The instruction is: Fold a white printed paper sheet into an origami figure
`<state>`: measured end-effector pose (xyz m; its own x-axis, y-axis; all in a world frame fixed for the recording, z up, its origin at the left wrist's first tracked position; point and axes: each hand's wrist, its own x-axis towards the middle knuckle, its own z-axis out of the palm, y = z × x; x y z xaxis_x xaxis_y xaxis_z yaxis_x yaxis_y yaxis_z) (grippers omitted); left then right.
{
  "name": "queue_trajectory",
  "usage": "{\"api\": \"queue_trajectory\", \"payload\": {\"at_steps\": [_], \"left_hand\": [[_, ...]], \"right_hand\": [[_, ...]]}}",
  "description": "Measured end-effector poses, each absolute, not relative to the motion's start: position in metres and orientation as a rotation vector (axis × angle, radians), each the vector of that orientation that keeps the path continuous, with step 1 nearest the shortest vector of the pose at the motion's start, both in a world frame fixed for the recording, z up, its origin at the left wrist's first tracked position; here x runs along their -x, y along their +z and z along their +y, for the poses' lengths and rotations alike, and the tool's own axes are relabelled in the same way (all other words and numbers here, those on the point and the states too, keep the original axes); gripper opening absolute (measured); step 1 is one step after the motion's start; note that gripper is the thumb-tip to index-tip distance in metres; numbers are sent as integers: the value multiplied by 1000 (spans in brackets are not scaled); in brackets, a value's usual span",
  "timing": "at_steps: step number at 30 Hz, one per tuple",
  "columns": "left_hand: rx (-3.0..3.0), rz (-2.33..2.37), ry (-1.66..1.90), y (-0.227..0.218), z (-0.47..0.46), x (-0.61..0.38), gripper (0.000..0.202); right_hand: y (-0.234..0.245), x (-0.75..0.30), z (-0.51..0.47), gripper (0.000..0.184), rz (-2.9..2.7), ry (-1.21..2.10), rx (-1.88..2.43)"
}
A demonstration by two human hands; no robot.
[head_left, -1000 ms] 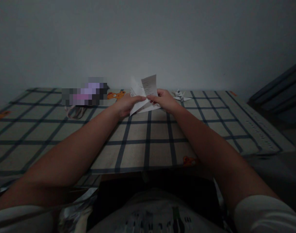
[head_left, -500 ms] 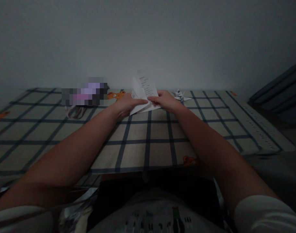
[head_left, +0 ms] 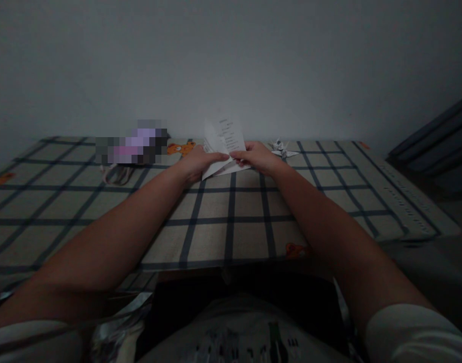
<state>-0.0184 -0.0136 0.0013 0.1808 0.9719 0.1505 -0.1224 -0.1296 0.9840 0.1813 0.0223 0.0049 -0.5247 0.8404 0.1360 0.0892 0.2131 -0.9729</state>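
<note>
A white printed sheet of paper [head_left: 224,138], partly folded, stands up from the checked tablecloth [head_left: 231,212] near the wall. My left hand [head_left: 196,162] presses and pinches its lower left part, fingers together. From the right, my right hand [head_left: 255,155] pinches the same paper, its fingertips meeting the left hand's at the fold. One flap with printed lines rises above both hands.
A small folded paper crane [head_left: 282,148] lies just right of my right hand. At the back left sits a blurred purple object [head_left: 134,143] with a cord [head_left: 115,174] below it. Dark furniture [head_left: 435,146] stands at the right.
The upright flap of the paper has swung and tilted back toward the wall and to the left. Both hands stay pinched at the same spot on the fold.
</note>
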Motion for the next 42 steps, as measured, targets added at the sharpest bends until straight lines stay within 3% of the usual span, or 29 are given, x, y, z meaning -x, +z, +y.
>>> {"api": "queue_trajectory", "payload": {"at_steps": [9, 18, 37, 42], "left_hand": [[-1157, 903, 1181, 11, -20, 14, 50], [-1209, 928, 1180, 6, -15, 18, 51], [-1206, 922, 1264, 7, -14, 16, 42], [-1197, 919, 1268, 7, -15, 17, 36]], "right_hand": [[10, -176, 16, 25, -1863, 1074, 869], [7, -182, 21, 24, -1823, 1263, 853], [15, -180, 22, 32, -1658, 1227, 917], [29, -194, 28, 39, -1471, 913, 1140]]}}
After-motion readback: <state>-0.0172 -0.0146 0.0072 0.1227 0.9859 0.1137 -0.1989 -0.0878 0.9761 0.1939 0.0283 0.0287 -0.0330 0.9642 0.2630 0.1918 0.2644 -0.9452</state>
